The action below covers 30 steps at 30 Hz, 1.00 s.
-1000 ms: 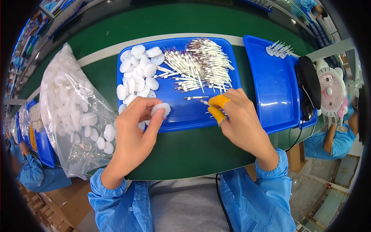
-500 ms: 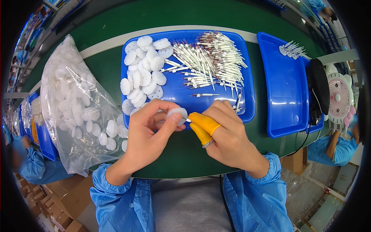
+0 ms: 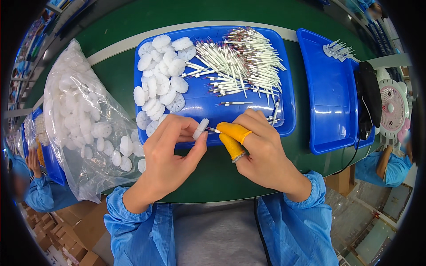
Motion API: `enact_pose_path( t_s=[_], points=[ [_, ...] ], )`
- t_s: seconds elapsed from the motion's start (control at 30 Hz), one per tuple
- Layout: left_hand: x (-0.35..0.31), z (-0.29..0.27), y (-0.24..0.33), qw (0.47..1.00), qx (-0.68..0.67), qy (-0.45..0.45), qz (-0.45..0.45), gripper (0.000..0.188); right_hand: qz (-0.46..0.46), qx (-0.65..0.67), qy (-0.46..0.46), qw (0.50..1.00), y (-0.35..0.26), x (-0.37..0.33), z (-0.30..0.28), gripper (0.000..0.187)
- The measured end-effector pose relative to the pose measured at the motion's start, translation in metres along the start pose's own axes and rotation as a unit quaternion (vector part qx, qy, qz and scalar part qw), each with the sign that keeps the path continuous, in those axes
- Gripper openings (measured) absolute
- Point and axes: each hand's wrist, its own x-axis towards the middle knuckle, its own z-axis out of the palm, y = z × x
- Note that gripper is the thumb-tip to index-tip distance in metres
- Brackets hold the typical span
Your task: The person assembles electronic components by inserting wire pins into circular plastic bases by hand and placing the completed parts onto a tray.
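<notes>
Between its thumb and fingers, my left hand (image 3: 171, 144) pinches a round white plastic disc (image 3: 201, 128), turned nearly edge-on. My right hand (image 3: 257, 148), with yellow finger cots on two fingers, grips a thin white stick (image 3: 214, 130) with a dark reddish end. That end points at the disc's face; whether they touch I cannot tell. Both hands are over the near edge of a blue tray (image 3: 208, 104). On its left side lie many white discs (image 3: 162, 84); on its right, a heap of thin white sticks (image 3: 248, 57) with reddish ends.
A clear plastic bag (image 3: 82, 119) full of white discs lies left of the tray. On the right, a second blue tray (image 3: 333, 102) holds several white stemmed pieces (image 3: 338, 50). Beyond it are a black object (image 3: 369, 95) with a cable and a pink fan (image 3: 391, 106). Other people sit at both sides.
The disc in my left hand has turned from face-up tilt to nearly edge-on. The stick's reddish end now shows beside it, my right hand having shifted slightly. The whole view has moved a little.
</notes>
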Motion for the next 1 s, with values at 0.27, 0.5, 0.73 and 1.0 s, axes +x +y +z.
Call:
enact_pose_path(
  t_s=[0.27,0.5,0.73,1.0],
  points=[
    [-0.001,0.003,0.001,0.999,0.032,-0.006,0.030,0.020,-0.020,-0.008,-0.001,1.000,-0.002,-0.004,0.011,0.046],
    [-0.005,0.000,0.003,0.995,0.072,-0.006,0.068,0.025,-0.050,0.020,0.063,0.997,-0.004,-0.005,0.020,0.041],
    [-0.011,0.000,0.010,0.996,0.075,-0.038,0.041,0.025,-0.033,-0.001,0.098,0.995,-0.010,-0.002,0.026,0.041],
    [-0.002,-0.001,0.001,0.996,0.073,0.040,0.037,0.024,0.064,-0.103,0.032,0.992,0.008,0.022,0.001,0.022]
  ],
)
